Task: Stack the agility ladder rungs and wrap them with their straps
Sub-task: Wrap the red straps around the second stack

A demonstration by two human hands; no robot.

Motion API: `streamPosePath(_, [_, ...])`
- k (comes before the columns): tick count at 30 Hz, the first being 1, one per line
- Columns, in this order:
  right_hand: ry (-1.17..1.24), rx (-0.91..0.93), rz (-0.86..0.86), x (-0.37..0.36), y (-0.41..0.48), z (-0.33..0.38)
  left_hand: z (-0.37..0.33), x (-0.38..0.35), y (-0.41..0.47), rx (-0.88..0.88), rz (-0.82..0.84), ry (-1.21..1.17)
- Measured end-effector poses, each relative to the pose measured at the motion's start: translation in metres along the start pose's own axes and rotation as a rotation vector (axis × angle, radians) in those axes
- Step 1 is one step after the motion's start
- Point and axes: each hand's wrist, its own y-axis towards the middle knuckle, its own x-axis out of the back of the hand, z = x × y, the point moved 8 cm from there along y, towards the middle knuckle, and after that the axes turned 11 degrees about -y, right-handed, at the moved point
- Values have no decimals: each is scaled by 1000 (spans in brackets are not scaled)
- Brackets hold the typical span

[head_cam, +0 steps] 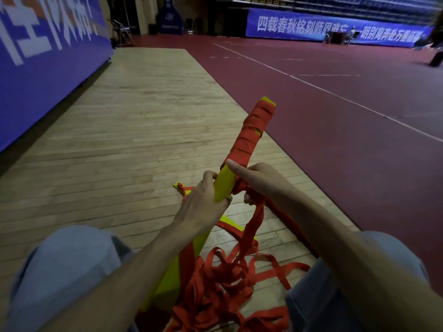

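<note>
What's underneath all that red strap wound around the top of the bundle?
Yellow rungs: they peek out at the tip and through one gap in the strap. How many are stacked is hidden.

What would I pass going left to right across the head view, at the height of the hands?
Wooden floor → left hand → yellow rungs it grips → right hand, holding the red strap → red court floor.

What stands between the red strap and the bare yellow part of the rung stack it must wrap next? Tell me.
The left hand itself: its fingers curl round the bare yellow rung stack just below the wrapped turns. The right hand holds the red strap beside it. Nothing else visible intervenes.
</note>
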Motion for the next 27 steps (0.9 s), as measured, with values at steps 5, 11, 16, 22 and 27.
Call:
streamPosePath(5, [69,-38,-94,-2,1,-8,-28,-3,-14,-277,-37,133])
streamPosePath(11, [-44,53,-224,4,2,5,-36,-19,-22,-343,97,-174])
streamPosePath(16, [240,213,-240,24,-9,33,-18,-19,-4,-25,82,-518])
streamPosePath(22, [446,241,-270,37,-19,34,-24,-46,-22,240,575,-932])
streamPosePath(27, [168,174,-255,46,-11,25,-19,-15,-8,174,317,-803])
